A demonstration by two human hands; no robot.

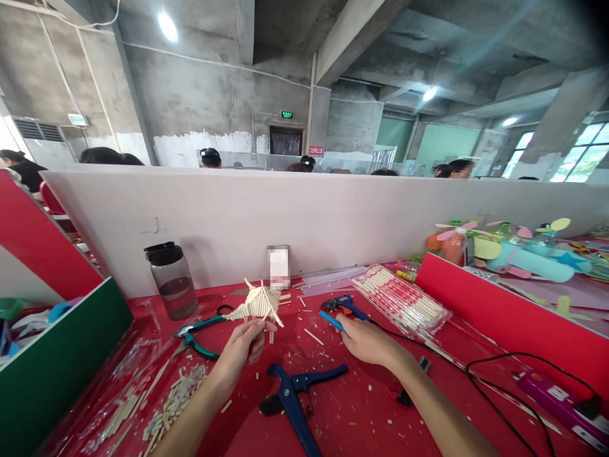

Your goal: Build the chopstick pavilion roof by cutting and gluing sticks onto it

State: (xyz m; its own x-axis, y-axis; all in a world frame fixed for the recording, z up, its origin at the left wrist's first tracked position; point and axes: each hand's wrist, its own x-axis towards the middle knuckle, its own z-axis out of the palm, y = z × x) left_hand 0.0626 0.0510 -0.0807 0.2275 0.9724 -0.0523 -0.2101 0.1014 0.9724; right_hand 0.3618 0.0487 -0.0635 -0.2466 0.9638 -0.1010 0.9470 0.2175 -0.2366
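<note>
Between the fingers of my left hand (pixel 245 343) is a small pavilion model (pixel 259 301) built of pale wooden sticks, with a peaked roof and thin legs below. My right hand (pixel 364 336) is closed around a slim blue pen-like tool (pixel 332 320), its end pointing toward the model; its exact kind is unclear. Just behind that hand lies a blue glue gun (pixel 351 306). A dark blue pipe cutter (pixel 290 393) rests on the red table (pixel 347 419) between my forearms. Green-handled pliers (pixel 202 336) sit left of the model.
A water bottle (pixel 172 279) stands by the white partition (pixel 228 216). Packed sticks (pixel 402 298) lie right of centre. Cut stick pieces (pixel 174 400) are heaped at left. A black cable (pixel 476 374) runs to a purple power strip (pixel 556 400). Green (pixel 71 368) and red (pixel 476 298) dividers flank the table.
</note>
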